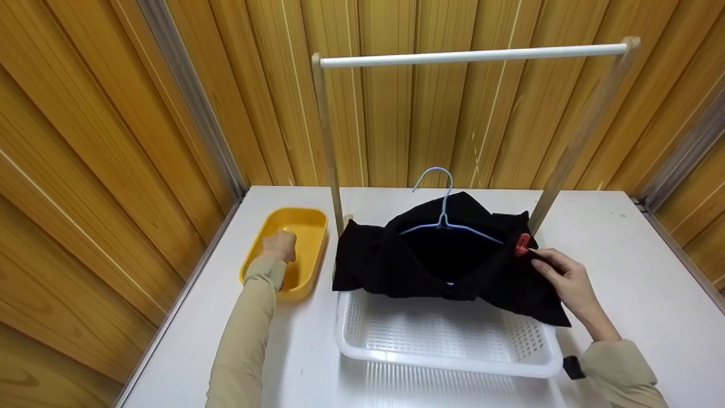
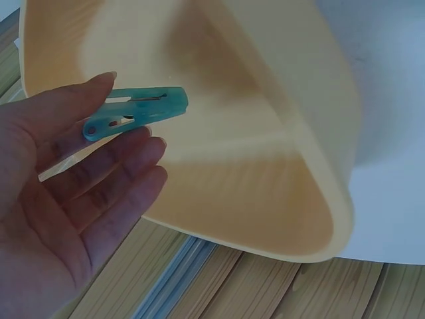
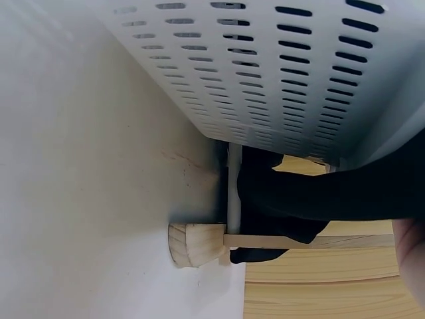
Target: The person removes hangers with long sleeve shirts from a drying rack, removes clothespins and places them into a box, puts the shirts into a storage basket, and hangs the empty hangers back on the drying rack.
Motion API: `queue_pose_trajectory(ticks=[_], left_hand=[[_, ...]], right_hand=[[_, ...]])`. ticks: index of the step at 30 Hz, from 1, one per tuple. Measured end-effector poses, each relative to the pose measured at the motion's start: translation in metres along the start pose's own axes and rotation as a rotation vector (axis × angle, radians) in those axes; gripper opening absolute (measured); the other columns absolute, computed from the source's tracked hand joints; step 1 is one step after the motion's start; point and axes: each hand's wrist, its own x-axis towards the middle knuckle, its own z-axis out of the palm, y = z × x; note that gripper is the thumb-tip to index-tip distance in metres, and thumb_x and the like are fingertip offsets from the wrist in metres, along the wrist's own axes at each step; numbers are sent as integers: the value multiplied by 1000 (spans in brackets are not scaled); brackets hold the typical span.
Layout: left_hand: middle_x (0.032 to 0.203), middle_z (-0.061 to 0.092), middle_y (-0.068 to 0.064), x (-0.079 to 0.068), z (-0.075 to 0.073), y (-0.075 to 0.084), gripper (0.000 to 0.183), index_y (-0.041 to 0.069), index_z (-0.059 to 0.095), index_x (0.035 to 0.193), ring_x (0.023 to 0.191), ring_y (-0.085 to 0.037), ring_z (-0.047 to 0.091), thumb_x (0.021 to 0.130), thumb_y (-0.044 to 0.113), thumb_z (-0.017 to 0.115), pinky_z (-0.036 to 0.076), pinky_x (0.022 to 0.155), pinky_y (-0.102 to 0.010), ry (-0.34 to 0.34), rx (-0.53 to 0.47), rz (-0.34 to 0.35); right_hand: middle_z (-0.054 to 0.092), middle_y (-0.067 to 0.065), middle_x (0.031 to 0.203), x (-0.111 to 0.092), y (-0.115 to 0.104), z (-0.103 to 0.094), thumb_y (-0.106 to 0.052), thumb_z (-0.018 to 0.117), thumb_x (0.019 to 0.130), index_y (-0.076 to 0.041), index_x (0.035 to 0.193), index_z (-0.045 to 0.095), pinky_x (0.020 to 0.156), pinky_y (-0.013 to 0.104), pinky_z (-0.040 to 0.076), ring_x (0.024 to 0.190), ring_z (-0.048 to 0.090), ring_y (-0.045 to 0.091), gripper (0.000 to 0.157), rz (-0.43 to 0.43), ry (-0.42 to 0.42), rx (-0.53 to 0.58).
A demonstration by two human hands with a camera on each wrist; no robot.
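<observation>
Over the yellow tray (image 1: 310, 238), my left hand (image 1: 278, 246) pinches a teal clothespin (image 2: 143, 109) between thumb and fingers. The tray's inside around it looks bare in the left wrist view. A black garment (image 1: 368, 260) lies on a blue wire hanger (image 1: 444, 212), spread over the back of a white basket (image 1: 447, 357). My right hand (image 1: 566, 277) pinches the garment's right shoulder edge, just beside a red clothespin (image 1: 522, 245) clipped there. Only a bit of the right hand (image 3: 412, 256) shows in the right wrist view, past the black cloth (image 3: 345, 189).
A rack with a white rail (image 1: 470, 56) and wooden posts (image 1: 328, 147) stands behind the basket. Its wooden foot (image 3: 196, 242) rests on the white table (image 1: 651, 272). Wood-patterned walls (image 1: 391, 113) enclose the back and sides.
</observation>
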Motion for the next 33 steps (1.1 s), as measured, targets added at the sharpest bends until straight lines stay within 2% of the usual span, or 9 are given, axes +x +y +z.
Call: queue_pose_trajectory(ticks=[5, 12, 22, 28, 33], left_hand=[[86, 63, -18, -1, 4, 0, 7, 1, 64, 78, 79, -33, 60, 72, -1, 60, 48, 62, -48, -38, 9, -10], [93, 62, -19, -1, 9, 2, 11, 1, 65, 84, 85, -36, 58, 75, 1, 59, 46, 68, -50, -99, 4, -23], [89, 63, -18, 2, 15, 1, 9, 1, 65, 81, 83, -34, 59, 75, 1, 59, 47, 66, -50, -89, 1, 11], [89, 62, -17, -1, 13, 1, 10, 2, 64, 80, 82, -33, 59, 70, 5, 67, 47, 67, -48, -149, -12, -1], [85, 62, -13, -7, 8, 2, 8, 3, 63, 78, 79, -28, 59, 71, 5, 67, 47, 67, -47, -174, -22, 9]], right_hand=[[63, 7, 86, -2, 1, -1, 15, 55, 83, 12, 94, 59, 65, 17, 42, 75, 56, 8, 12, -14, -20, -20], [63, 8, 85, -3, 0, 0, 15, 55, 82, 11, 92, 60, 64, 17, 42, 74, 56, 8, 12, 5, -2, -32], [63, 8, 85, -1, -2, 1, 14, 56, 82, 10, 92, 61, 65, 17, 41, 74, 56, 8, 11, 14, 2, -49], [63, 8, 85, -2, -1, 2, 14, 55, 82, 11, 92, 60, 65, 17, 42, 75, 56, 8, 11, 16, 7, -35], [63, 8, 85, -1, 0, 2, 15, 54, 82, 13, 92, 59, 65, 17, 43, 74, 56, 9, 12, -2, 1, -9]])
